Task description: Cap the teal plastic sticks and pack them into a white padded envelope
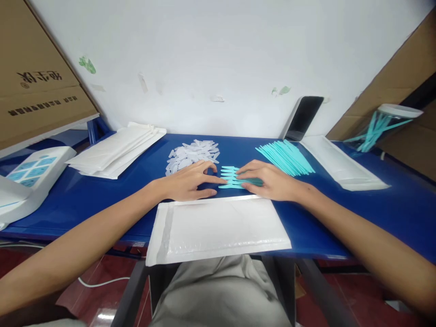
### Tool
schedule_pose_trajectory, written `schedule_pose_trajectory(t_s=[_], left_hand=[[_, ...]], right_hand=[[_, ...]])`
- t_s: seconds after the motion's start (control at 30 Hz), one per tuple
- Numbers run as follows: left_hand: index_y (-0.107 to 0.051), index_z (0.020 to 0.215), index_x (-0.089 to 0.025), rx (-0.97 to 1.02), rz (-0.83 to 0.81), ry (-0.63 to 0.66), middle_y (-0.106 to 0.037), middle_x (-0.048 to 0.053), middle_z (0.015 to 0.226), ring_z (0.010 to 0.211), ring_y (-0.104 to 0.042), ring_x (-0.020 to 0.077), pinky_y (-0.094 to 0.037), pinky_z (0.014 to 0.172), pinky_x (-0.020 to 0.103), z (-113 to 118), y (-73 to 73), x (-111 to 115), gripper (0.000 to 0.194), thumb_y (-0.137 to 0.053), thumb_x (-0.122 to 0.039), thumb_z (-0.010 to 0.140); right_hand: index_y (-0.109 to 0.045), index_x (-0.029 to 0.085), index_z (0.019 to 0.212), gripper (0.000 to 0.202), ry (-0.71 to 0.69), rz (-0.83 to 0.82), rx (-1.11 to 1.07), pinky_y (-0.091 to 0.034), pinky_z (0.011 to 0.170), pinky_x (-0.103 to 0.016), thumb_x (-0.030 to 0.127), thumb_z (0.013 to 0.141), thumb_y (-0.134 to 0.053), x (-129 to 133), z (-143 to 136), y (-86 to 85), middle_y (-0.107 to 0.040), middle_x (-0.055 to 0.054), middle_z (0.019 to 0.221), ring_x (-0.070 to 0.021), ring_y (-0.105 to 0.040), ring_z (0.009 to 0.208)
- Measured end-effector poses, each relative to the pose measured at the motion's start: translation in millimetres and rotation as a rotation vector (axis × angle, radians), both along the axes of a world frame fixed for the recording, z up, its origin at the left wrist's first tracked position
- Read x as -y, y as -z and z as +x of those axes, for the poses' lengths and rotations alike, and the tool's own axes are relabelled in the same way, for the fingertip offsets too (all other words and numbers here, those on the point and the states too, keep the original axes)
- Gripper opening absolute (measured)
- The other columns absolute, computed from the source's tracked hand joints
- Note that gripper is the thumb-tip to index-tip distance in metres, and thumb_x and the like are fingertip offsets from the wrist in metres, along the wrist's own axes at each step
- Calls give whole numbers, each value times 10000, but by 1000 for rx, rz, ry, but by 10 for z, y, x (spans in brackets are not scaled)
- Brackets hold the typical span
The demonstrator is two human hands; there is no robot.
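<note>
Several teal sticks [231,177] lie side by side on the blue table, between my hands. My left hand [190,180] has its fingers spread, and its index fingertip reaches the left ends of the sticks. My right hand [269,179] rests over their right part with its fingers apart, hiding that part. A pile of small whitish translucent pieces [194,153] sits just behind my left hand. Behind my right hand is a larger bundle of teal sticks [286,157]. Nearest my body lies a white padded envelope [221,227], overhanging the table's front edge.
A stack of white envelopes [117,150] and a white device [37,179] are at the left. A phone [304,118] leans on the wall. Another envelope [344,162] and a tilted clear jar [400,110] holding teal sticks are at the right.
</note>
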State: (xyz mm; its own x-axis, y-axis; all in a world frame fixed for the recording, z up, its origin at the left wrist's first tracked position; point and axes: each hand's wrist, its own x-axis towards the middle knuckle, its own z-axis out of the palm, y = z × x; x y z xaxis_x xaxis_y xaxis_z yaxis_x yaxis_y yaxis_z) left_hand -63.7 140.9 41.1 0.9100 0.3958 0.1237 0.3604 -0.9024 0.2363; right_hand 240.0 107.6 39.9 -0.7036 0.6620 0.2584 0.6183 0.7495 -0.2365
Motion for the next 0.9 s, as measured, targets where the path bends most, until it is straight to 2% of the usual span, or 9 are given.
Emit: schedule_pose_trajectory(t_s=[0.2,0.43,0.53,0.7,0.8,0.9], left_hand=[[-597,1452,-362,16,-15,-3,-518,125,1331,1183,-526,283,-451,1016,445,-1,13,-13,446,-504,-491,1035],[-591,1455,-362,3,-7,-9,-519,125,1322,1160,-528,286,-458,998,450,-2,-2,-3,458,-496,-512,1033],[-541,1496,-353,20,-23,-4,-526,127,1298,1135,-535,281,-473,967,435,-7,1,-3,495,-490,-520,1033],[-461,1548,-318,42,-38,-18,-529,133,1302,1112,-546,269,-475,948,408,-7,-2,-3,549,-477,-524,1040],[-441,1558,-293,11,-30,-45,-521,136,1305,1102,-543,262,-469,924,386,-7,-16,-3,555,-436,-528,1055],[-469,1538,-267,7,-24,-67,-522,134,1296,1108,-536,262,-461,917,375,-10,-27,-6,547,-419,-530,1061]], right_hand=[[-754,210,1264,356,-16,-11,11,-523,1042,-487,340,985,-574,14,-30,-24,-736,-77,1313,-307,-649,1228],[-744,196,1276,370,-24,1,1,-523,1035,-497,354,990,-570,28,-50,-33,-726,-94,1326,-311,-647,1234],[-744,178,1262,399,81,86,40,-531,1014,-486,381,1029,-492,5,-5,-49,-719,-111,1327,-308,-654,1216],[-783,163,1137,376,425,298,233,-536,923,-511,339,1007,-477,-140,235,-49,-762,-161,1153,-359,-666,1104],[-796,178,1085,352,484,277,296,-540,872,-503,333,990,-495,-224,382,-9,-773,-170,1070,-361,-671,1038],[-797,160,1084,380,505,213,330,-532,876,-524,329,999,-467,-258,432,22,-764,-183,1119,-377,-672,1050]])
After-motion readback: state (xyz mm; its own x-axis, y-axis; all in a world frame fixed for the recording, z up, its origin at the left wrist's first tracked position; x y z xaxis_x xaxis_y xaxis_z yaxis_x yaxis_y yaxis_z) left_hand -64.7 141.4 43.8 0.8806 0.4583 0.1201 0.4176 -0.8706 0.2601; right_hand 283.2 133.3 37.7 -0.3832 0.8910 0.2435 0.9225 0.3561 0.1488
